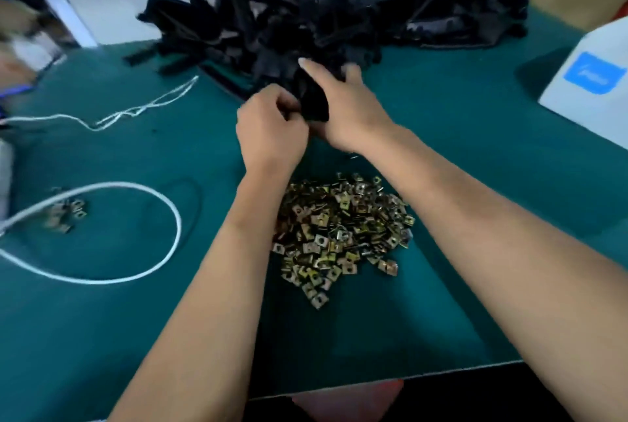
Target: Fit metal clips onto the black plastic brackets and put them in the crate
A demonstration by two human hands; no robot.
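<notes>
Nearest the camera, the green worktop [102,336] is ending in a pale front edge, and both bare forearms are reaching forward over it from the bottom of the view, converging toward the middle. Between the forearms a pile of metal clips [343,234] is lying loose on the worktop, brassy and square, each with a hole; the left forearm is crossing over the pile's left edge.

To the left, a white cable [170,214] is looping across the worktop, with a small cluster of clips [66,212] lying inside the loop, well apart from the main pile. Further back a thin white cord [142,109] is trailing toward the left edge.

Beyond the clip pile the two hands are meeting. The left hand [268,129] is curling into a tight grip, knuckles up, its fingertips pinching at the near edge of a black bracket [314,100]; whether a clip is sitting under those fingers cannot be told. The right hand [350,112] is wrapping round the same bracket from the right, its grip closed on it with the index finger stretching forward along the top.

Just behind the hands, a large heap of black brackets [339,17] is sprawling across the far side of the worktop against a white wall. At the right edge a white box [591,92] with a blue label is standing, with a brown carton behind it.
</notes>
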